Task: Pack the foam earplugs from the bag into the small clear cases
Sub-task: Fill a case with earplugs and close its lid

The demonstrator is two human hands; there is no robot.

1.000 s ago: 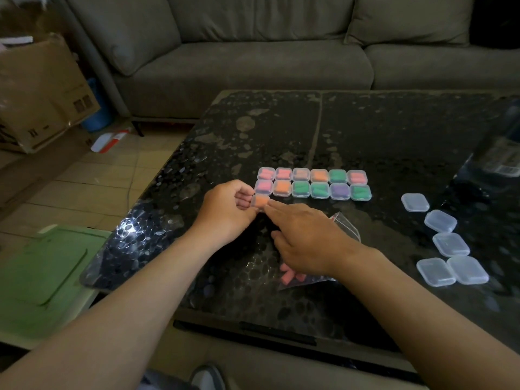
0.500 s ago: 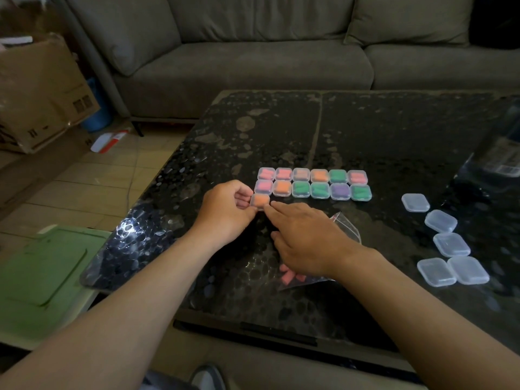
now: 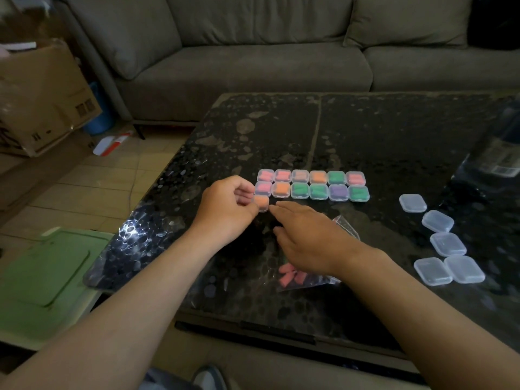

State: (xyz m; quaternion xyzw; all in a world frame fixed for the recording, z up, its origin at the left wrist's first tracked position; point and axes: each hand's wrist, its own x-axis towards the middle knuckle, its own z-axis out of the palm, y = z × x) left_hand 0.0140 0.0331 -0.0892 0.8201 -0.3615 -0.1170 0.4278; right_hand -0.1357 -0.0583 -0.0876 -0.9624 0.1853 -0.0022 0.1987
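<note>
Two rows of small clear cases [image 3: 312, 184] filled with pink, orange, green and purple earplugs lie mid-table. Just below the left end sits one more case with orange earplugs [image 3: 262, 203]. My left hand [image 3: 228, 209] has curled fingers at that case's left side and pinches it. My right hand [image 3: 306, 237] lies flat with straight fingers, its fingertip touching the case's right edge. Under my right hand lies the clear plastic bag [image 3: 344, 225], with several pink earplugs [image 3: 289, 275] showing near its lower end. Several empty clear cases [image 3: 439, 237] lie at the right.
The black pebble-patterned table [image 3: 365, 130] has its near edge just in front of me. A grey sofa [image 3: 253, 57] stands behind it. A dark bottle [image 3: 501, 153] stands at the table's right edge. A cardboard box [image 3: 42, 97] and a green lid [image 3: 42, 277] are on the left.
Almost nothing has moved. Both hands stay at the orange case below the rows, and my right fingertip has drawn a little away from its top to its right edge.
</note>
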